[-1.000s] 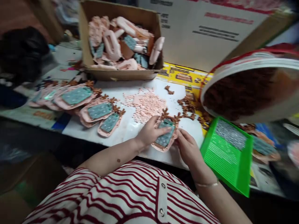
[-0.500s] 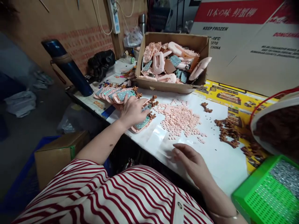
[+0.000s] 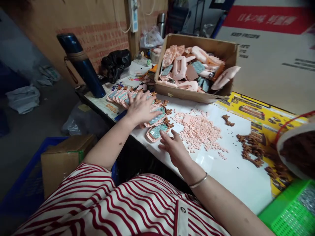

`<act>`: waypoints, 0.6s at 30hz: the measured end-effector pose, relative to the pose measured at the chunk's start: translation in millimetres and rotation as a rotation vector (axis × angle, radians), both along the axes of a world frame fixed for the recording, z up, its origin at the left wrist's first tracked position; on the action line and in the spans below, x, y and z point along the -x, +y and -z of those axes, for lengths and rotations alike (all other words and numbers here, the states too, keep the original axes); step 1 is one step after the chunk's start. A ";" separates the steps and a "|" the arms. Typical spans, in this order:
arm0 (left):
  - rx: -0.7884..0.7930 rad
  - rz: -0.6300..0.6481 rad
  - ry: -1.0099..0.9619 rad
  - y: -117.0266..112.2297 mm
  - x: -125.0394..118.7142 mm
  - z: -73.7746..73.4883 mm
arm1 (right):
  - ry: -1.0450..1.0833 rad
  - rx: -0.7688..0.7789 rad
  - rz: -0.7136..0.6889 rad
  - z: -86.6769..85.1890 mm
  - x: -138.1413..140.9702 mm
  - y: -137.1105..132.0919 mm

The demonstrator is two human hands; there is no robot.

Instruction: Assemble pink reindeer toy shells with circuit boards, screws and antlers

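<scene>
A row of pink reindeer-shaped pieces [image 3: 123, 95] with teal glitter fronts and brown antlers lies overlapped on the white table [image 3: 233, 177]. My left hand [image 3: 140, 108] lies flat on the near end of that row, fingers spread. My right hand [image 3: 173, 147] rests open beside the nearest pink piece [image 3: 155, 131], fingertips touching its edge. A heap of small pink discs [image 3: 199, 131] sits just right of both hands.
A cardboard box [image 3: 197, 95] of pink shells stands behind. Loose brown antlers [image 3: 248, 149] lie at right, near a white bucket [image 3: 295, 144] of them. A green tray [image 3: 290, 213] is at the bottom right. A blue flask [image 3: 82, 65] and a black bag [image 3: 115, 64] stand at the left.
One second ago both hands held a pink piece near the green tray. My left hand carried it left onto the row; my right hand has now come over beside it.
</scene>
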State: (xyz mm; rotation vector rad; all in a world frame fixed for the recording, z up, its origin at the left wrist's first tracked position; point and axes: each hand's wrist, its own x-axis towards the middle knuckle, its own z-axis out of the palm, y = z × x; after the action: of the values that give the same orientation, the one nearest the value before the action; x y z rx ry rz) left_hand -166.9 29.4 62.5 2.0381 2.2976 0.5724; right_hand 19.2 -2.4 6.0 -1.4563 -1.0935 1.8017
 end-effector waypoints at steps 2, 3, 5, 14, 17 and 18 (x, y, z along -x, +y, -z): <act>-0.006 0.038 -0.016 -3.5 -0.4 3.3 | -0.079 -0.094 -0.050 5.7 5.4 5.9; -0.022 0.045 -0.028 -5.7 -0.4 5.2 | -0.145 -0.175 -0.089 9.6 6.2 8.6; -0.065 0.045 -0.050 -10.1 0.3 9.0 | -0.311 -0.389 -0.153 18.5 3.9 12.5; -0.176 0.107 -0.120 -19.6 5.9 21.0 | -0.614 -1.061 -0.192 54.0 -3.1 16.8; -0.293 0.128 -0.209 -21.2 20.2 33.4 | -0.628 -1.239 -0.252 59.2 6.8 23.7; -0.363 0.092 -0.250 -20.5 30.6 39.9 | -0.630 -1.281 -0.259 60.0 10.2 26.6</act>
State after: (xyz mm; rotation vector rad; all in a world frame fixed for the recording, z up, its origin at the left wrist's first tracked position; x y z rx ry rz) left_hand -197.5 9.0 22.6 2.0490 2.0645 1.2361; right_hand 9.0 24.2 -54.0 -1.0066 -2.2115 0.3688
